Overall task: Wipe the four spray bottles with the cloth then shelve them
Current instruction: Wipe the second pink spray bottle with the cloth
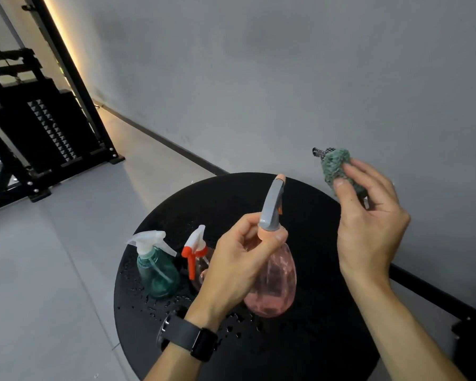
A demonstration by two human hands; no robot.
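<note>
The pink spray bottle (272, 284) with a grey trigger head is held up above the round black table (327, 339), tilted slightly, its nozzle pointing up and away. The left hand (239, 262) grasps it round the neck just under the grey head, fingers and thumb curled about it; a dark watch (193, 339) sits on that wrist. The right hand (368, 215) is raised to the right of the bottle, apart from it, pinching a bunched green cloth (338, 166) between thumb and fingertips. No brand, label or writing can be read on any bottle. On the table, left of the held bottle, stand a teal bottle (157, 273) with a white trigger and, just beside it, a clear bottle with a white and red trigger (194, 250), partly hidden behind the left hand. Water drops (154, 306) speckle the tabletop around them. Beyond lie a grey floor, a grey wall and a black metal rack (47, 133) at the far left.
</note>
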